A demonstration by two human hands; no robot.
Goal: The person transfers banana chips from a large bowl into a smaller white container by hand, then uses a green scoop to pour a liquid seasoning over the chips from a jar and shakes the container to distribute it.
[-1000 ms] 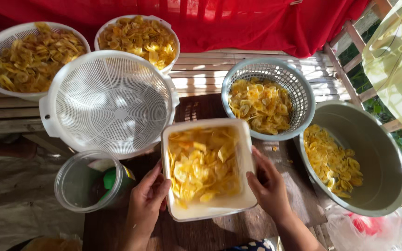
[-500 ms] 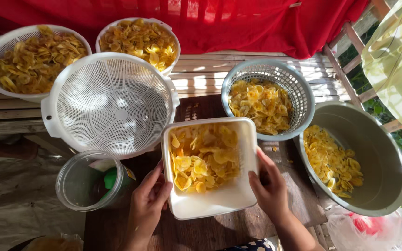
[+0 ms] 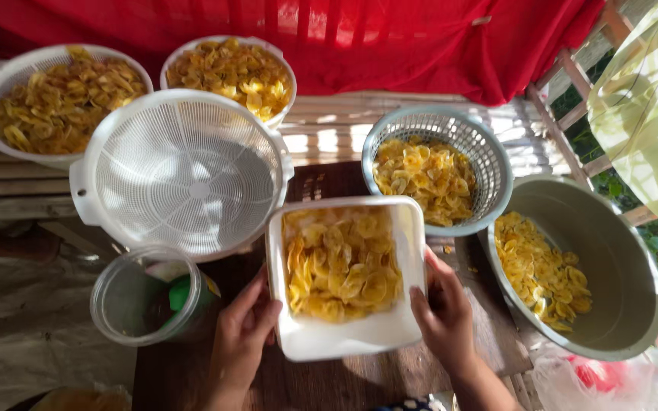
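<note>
White rectangular plastic tub (image 3: 344,335), holding yellow banana chips (image 3: 342,264), sits on dark wooden table (image 3: 359,384). Left hand (image 3: 241,339) fingers clamped on tub's L edge; right hand (image 3: 442,312) fingers clamped on R edge. Empty white plastic colander (image 3: 184,171) up-left of tub; grey metal basin (image 3: 599,266) w/ chips to tub's R.

white tub (image 3: 344,346), yellow chips (image 3: 342,262), red cloth (image 3: 390,46)
</note>
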